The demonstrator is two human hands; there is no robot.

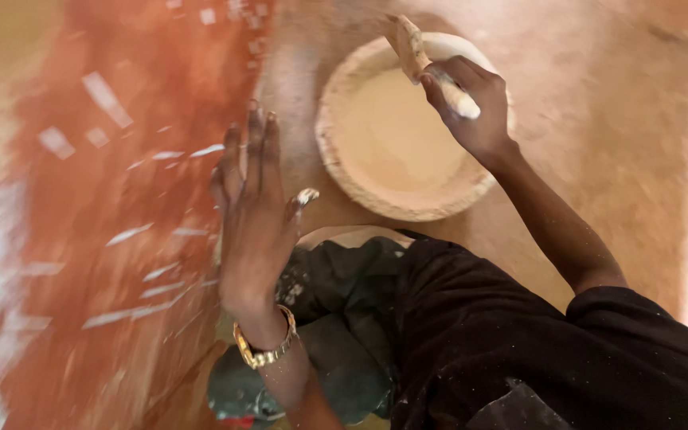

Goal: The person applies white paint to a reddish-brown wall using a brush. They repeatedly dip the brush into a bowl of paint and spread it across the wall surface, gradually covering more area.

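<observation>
My right hand [471, 107] grips a paint-caked brush [424, 64] by its handle, held over the far rim of a round bucket [342, 171] filled with tan paint. My left hand [255, 211] is flat with fingers stretched out and apart, holding nothing, pressed toward a reddish-brown surface [121, 239] to the left of the bucket. A gold bracelet sits on the left wrist. The view is blurred by motion.
White streaks and flecks mark the reddish-brown surface at left. The ground around the bucket is tan and sandy [615, 143]. My dark sleeves and dark green clothing [344, 318] fill the lower middle and right.
</observation>
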